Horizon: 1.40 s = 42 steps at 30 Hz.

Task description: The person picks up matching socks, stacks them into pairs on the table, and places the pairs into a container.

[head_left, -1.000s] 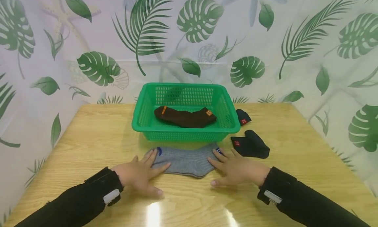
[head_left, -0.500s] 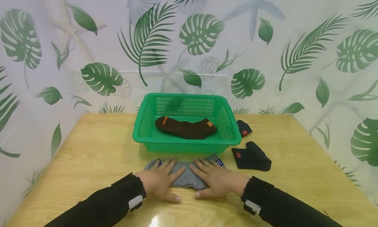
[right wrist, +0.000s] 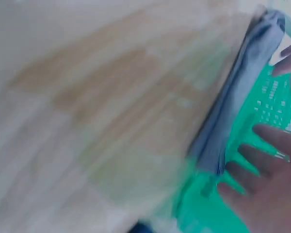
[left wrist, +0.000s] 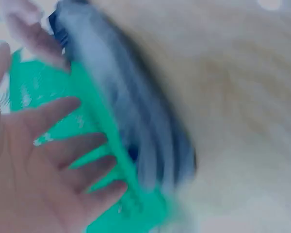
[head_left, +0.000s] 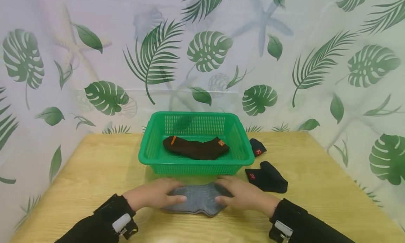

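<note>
A pair of grey socks (head_left: 200,200) lies flat across the table, just in front of the green basket. Over their left end is my left hand (head_left: 158,193), and over the cuff end my right hand (head_left: 245,194); both cover parts of the socks in the head view. The left wrist view shows the left palm and spread fingers (left wrist: 89,145) beside the grey socks, a gap between them. Spread in the same way, the right hand's fingers (right wrist: 252,158) show apart from the grey fabric in the right wrist view. Neither hand holds anything.
The green plastic basket (head_left: 196,162) stands behind the grey socks, with dark brown socks (head_left: 194,148) inside. To its right lie a folded black sock (head_left: 269,178) with a red label and another black sock (head_left: 257,147) partly behind the basket. A leaf-print cloth (head_left: 202,60) hangs behind the table.
Both hands slid inward over the grey socks, then drew back toward the ends and lifted, fingers no longer pressed flat. The head view has tilted up.
</note>
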Each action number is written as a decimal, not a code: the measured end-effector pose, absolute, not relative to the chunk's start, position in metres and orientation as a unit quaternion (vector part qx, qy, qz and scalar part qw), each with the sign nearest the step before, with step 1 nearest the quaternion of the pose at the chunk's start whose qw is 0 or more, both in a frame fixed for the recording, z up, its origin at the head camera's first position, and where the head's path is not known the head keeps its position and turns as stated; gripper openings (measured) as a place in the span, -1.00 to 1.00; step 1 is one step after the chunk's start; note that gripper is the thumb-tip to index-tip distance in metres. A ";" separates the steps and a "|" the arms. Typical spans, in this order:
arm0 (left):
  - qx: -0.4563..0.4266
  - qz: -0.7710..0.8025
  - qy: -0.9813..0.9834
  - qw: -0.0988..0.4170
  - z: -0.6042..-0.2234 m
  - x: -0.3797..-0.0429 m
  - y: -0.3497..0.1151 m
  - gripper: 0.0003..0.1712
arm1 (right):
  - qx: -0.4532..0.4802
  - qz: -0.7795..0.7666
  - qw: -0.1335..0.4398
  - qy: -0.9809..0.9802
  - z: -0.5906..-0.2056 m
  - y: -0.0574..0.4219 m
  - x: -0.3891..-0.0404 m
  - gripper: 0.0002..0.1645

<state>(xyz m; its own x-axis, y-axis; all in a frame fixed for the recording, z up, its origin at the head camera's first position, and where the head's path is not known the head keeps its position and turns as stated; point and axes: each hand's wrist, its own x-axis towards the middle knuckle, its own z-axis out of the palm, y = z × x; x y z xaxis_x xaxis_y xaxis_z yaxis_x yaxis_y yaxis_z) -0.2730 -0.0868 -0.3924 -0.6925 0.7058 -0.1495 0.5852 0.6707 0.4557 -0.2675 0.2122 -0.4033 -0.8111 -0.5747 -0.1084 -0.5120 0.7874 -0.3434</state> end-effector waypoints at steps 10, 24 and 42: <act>0.182 0.205 0.958 0.087 -0.410 -0.276 -0.123 -0.47 | -0.093 -0.178 0.043 0.979 -0.413 0.236 -0.272 -0.77; 0.130 0.234 0.959 0.092 -0.421 -0.281 -0.113 -0.53 | -0.076 -0.265 0.091 0.957 -0.424 0.233 -0.280 -0.54; 0.165 0.479 0.850 0.143 -0.392 -0.271 -0.131 -0.67 | -0.133 -0.555 0.208 0.795 -0.381 0.264 -0.263 -0.49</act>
